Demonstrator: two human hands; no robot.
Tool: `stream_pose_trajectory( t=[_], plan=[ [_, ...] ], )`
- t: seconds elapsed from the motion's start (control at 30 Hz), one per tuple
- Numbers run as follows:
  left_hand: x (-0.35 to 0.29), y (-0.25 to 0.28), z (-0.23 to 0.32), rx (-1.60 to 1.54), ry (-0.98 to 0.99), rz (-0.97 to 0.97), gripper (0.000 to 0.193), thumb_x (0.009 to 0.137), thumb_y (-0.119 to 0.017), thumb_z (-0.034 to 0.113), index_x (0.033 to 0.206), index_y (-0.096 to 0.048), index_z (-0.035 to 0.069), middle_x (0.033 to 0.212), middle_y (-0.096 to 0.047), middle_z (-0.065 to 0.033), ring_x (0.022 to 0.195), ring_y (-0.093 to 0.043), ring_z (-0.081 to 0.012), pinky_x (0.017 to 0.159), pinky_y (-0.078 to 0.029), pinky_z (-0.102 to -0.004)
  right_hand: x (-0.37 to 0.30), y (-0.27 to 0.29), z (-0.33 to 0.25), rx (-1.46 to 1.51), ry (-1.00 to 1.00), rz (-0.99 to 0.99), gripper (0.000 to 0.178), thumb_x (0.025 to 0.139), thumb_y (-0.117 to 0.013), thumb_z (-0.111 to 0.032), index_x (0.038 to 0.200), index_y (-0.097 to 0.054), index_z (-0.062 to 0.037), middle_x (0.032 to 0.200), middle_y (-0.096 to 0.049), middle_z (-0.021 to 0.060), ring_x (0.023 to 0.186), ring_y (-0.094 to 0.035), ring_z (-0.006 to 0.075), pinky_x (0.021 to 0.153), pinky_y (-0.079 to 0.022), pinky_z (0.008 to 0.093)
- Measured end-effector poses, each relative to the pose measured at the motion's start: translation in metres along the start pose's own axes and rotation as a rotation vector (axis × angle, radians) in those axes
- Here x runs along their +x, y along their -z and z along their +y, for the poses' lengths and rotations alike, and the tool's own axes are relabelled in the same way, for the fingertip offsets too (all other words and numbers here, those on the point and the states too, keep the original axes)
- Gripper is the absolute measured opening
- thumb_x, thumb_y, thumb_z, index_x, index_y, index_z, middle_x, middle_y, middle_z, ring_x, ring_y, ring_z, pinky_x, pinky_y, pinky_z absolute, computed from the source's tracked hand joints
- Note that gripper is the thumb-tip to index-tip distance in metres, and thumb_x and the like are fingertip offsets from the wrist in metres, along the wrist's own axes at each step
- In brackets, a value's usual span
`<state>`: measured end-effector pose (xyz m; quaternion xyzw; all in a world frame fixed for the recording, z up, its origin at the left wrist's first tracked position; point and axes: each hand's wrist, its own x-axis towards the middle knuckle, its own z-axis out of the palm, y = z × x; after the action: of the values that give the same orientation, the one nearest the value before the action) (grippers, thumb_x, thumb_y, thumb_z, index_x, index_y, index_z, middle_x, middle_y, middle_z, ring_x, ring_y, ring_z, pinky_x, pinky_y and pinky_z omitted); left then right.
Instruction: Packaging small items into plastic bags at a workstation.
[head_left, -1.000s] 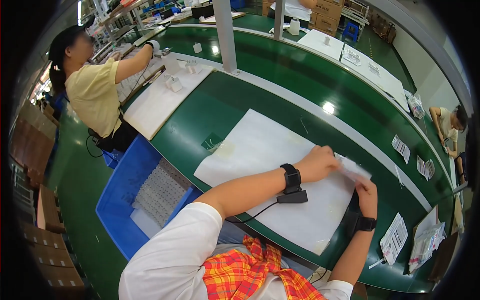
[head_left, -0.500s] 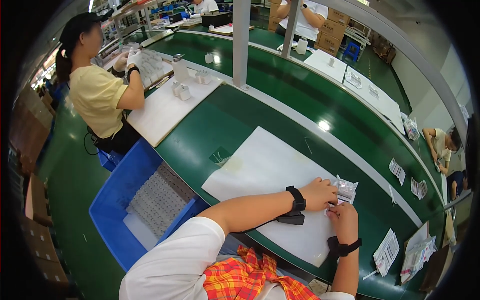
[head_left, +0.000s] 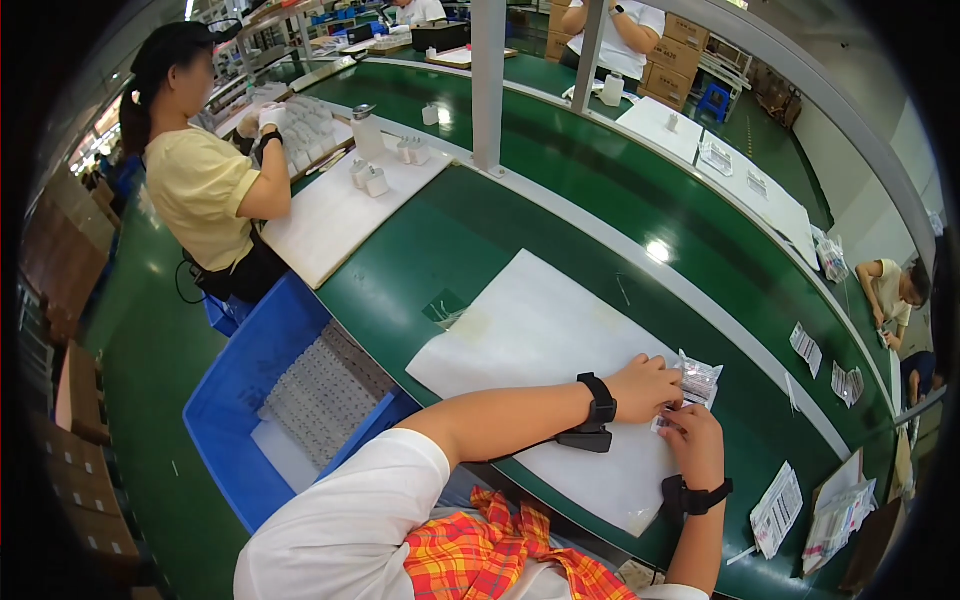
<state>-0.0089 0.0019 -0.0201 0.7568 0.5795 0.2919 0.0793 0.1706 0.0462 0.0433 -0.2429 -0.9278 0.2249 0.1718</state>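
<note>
Over the right end of a white work sheet [head_left: 540, 330], my two hands come together. My left hand [head_left: 645, 388] has its fingers bent and closed at the near-left edge of a clear, shiny plastic packet [head_left: 700, 382] with printing on it. Close in front, my right hand [head_left: 697, 437] is closed in a pinch, fingertips nearly touching the left ones. A small white printed piece [head_left: 660, 422] shows beside the right fingertips. What lies between the fingers is mostly hidden. Both wrists wear black bands.
A blue bin [head_left: 225, 400] holding rows of small white parts stands left of the table. Printed packets [head_left: 777, 508] lie at the right, beside a box of more packets [head_left: 838, 520]. A co-worker [head_left: 200, 180] in yellow handles white pieces at the left. A metal post [head_left: 488, 90] rises beyond.
The whole view has shifted slightly. Both hands stay together at the packet, with only small finger movement.
</note>
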Motion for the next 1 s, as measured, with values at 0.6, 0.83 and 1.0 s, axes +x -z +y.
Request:
stream_pose_trajectory(
  t=[0.6,0.83,1.0],
  plan=[
    [-0.001,0.009,0.014,-0.038,0.056,-0.045,0.025,0.08,-0.068,0.014,0.104,-0.066,0.018,0.109,-0.055,-0.0017,0.105,-0.048,-0.0269,0.09,-0.034,-0.0418,-0.001,-0.007,0.012,-0.065,0.059,-0.069,0.005,0.078,-0.06,0.0,0.083,-0.058,-0.0008,0.082,-0.057,0.0163,0.077,-0.058,0.0365,0.067,-0.046,0.0446],
    [-0.003,0.005,0.006,-0.087,-0.015,0.009,0.025,0.077,-0.069,0.019,0.102,-0.067,0.018,0.105,-0.055,-0.0024,0.102,-0.048,-0.0269,0.087,-0.036,-0.0402,-0.046,0.056,0.005,0.025,0.0,-0.044,0.005,0.078,-0.057,0.001,0.083,-0.054,0.0002,0.08,-0.051,0.0172,0.078,-0.053,0.0375,0.066,-0.043,0.0413],
    [-0.007,0.035,0.021,-0.072,0.041,-0.122,0.03,0.079,-0.07,0.022,0.108,-0.066,0.017,0.108,-0.057,-0.0015,0.105,-0.049,-0.0261,0.092,-0.035,-0.0397,-0.26,0.13,0.04,0.249,-0.562,0.623,0.029,0.097,-0.06,-0.028,0.111,-0.063,-0.0023,0.093,-0.061,0.016,0.085,-0.058,0.0238,0.093,-0.046,0.0313]
  ],
)
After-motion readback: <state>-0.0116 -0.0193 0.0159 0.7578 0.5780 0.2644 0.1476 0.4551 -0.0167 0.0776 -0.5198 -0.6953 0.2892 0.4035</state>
